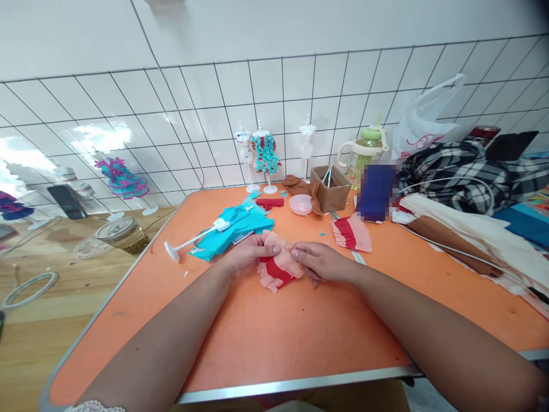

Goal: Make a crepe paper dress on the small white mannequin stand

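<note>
A pleated piece of pink and red crepe paper (278,272) is held between my two hands, just above the orange table. My left hand (253,252) pinches its upper left edge, thumb on top. With thumb and fingers, my right hand (315,260) grips its upper right edge. Beyond my left hand lies turquoise crepe paper (218,243), with a white mini dress form (197,237) tipped over on it. A similar pink and red pleated piece (351,233) rests past my right hand.
Several small dress forms stand by the tiled wall, one in turquoise ruffles (266,153). A pink bowl (301,205), a cardboard box (330,191) and a green-lidded bottle (369,150) are at the back. Paper sheets (454,240) and plaid cloth (450,171) cover the right. A jar (124,234) stands left.
</note>
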### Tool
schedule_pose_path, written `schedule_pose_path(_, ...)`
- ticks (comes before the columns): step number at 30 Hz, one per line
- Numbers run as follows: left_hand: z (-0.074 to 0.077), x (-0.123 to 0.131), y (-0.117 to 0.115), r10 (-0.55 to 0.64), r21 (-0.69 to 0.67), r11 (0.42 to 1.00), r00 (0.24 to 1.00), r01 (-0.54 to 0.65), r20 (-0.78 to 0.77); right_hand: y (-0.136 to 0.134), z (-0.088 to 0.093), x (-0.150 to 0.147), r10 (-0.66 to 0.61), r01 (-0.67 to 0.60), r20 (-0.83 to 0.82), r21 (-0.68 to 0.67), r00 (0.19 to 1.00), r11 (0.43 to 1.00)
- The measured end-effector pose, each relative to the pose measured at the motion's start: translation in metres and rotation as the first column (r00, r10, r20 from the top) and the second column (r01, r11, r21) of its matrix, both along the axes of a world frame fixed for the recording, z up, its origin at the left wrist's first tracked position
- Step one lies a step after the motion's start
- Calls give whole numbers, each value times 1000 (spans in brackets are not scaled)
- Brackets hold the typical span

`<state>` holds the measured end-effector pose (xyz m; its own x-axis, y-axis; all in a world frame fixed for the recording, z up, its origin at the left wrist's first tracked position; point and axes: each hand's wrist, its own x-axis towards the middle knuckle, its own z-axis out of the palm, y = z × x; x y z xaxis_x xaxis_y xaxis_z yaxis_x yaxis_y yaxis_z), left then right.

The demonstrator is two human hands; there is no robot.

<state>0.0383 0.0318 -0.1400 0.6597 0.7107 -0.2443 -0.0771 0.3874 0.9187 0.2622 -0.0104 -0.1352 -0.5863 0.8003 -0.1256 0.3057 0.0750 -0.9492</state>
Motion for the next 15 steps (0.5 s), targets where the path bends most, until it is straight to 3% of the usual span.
schedule_pose_path(15,0,7,-4,88,-11,996,996,-87,14,-1,3,-5,-74,73,33,24,997,997)
